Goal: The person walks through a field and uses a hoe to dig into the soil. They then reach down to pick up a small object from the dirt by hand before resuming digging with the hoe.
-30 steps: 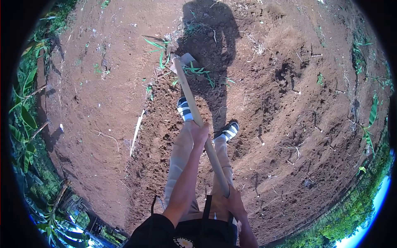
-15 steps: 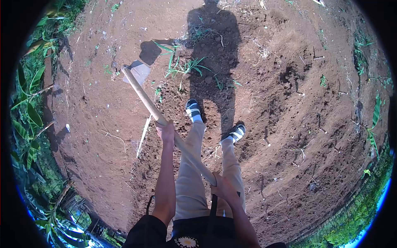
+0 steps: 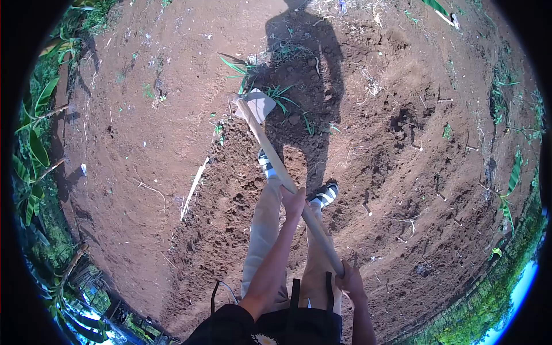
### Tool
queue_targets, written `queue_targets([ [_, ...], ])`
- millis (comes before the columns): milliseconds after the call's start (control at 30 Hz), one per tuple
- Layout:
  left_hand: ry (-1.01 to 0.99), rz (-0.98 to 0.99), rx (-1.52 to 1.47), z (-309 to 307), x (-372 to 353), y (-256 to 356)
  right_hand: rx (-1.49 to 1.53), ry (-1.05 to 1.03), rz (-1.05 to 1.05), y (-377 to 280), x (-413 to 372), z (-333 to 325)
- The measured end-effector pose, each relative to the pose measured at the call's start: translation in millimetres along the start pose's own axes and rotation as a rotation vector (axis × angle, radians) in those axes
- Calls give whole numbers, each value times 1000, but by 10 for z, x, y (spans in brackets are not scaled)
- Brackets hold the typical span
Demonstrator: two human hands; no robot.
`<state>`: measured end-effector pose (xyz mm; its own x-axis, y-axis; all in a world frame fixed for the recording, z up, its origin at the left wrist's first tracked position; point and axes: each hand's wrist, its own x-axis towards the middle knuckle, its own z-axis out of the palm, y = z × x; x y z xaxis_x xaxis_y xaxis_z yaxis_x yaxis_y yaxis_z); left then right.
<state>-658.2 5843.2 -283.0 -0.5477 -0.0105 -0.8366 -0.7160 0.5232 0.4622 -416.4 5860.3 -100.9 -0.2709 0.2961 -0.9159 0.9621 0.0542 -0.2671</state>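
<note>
A hoe slants across the view, its long wooden handle (image 3: 266, 144) running from upper left to lower right in front of my legs. Its broad metal blade (image 3: 260, 107) is over the soil beside green grass tufts (image 3: 280, 98). My left hand (image 3: 294, 202) is wrapped round the middle of the handle. Close to the handle's lower end, my right hand (image 3: 349, 282) grips it near my right hip. My feet in striped sandals (image 3: 325, 195) stand on the loosened soil, the left one partly behind the handle.
Reddish-brown soil (image 3: 138, 218) spreads all around, with dug clods and short sticks (image 3: 368, 210) to the right. A pale dry stalk (image 3: 195, 187) lies left of my feet. Leafy plants (image 3: 39, 146) border the left side. My shadow (image 3: 302, 63) falls ahead.
The hoe blade has swung right, from the bare soil to beside the grass. Both hands have shifted right with the handle, the right one also lower, and keep their grip.
</note>
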Motion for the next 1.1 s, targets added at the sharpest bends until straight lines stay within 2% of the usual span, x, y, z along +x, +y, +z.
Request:
queue_targets([
  [67,-47,-38,2,149,245,42,-10,61,-13,52,330,92],
  [133,-44,20,85,189,572,74,-33,82,-19,-108,664,122],
  [233,-25,94,107,19,1187,510,67,112,-140,-383,1401,456],
  [267,-1,132,210,-82,1687,447,34,112,-146,-592,1602,557],
  [333,32,202,314,-334,1891,955,12,111,-204,-1319,1731,461],
  [367,77,240,297,-422,1870,1152,25,111,-255,-1699,1595,270],
  [467,146,311,275,-635,1616,1354,200,63,-227,-1662,1677,626],
  [533,175,373,227,-653,1331,1621,177,101,-313,-1506,1650,723],
  [633,105,428,89,-488,765,2002,234,350,-504,-1441,1523,571],
  [667,104,426,84,-407,648,2111,229,351,-504,-1409,1555,514],
  [733,-18,573,-100,-203,445,2376,147,449,-469,-1361,1716,349],
  [800,-110,658,-160,18,279,2699,67,488,-457,-1476,1791,46],
  [867,-176,771,-172,271,89,3094,158,537,-369,-1601,1894,-181],
  [933,-217,866,-119,509,-53,3411,247,575,-379,-1805,1888,-443],
  [1000,-282,881,-83,693,-119,3582,336,591,-365,-1936,1696,-557],
  [1067,-366,869,-87,842,-21,3529,325,576,-189,-2034,1541,-612],
  [1100,-372,771,1,918,78,3376,334,568,-175,-1991,1501,-552],
])
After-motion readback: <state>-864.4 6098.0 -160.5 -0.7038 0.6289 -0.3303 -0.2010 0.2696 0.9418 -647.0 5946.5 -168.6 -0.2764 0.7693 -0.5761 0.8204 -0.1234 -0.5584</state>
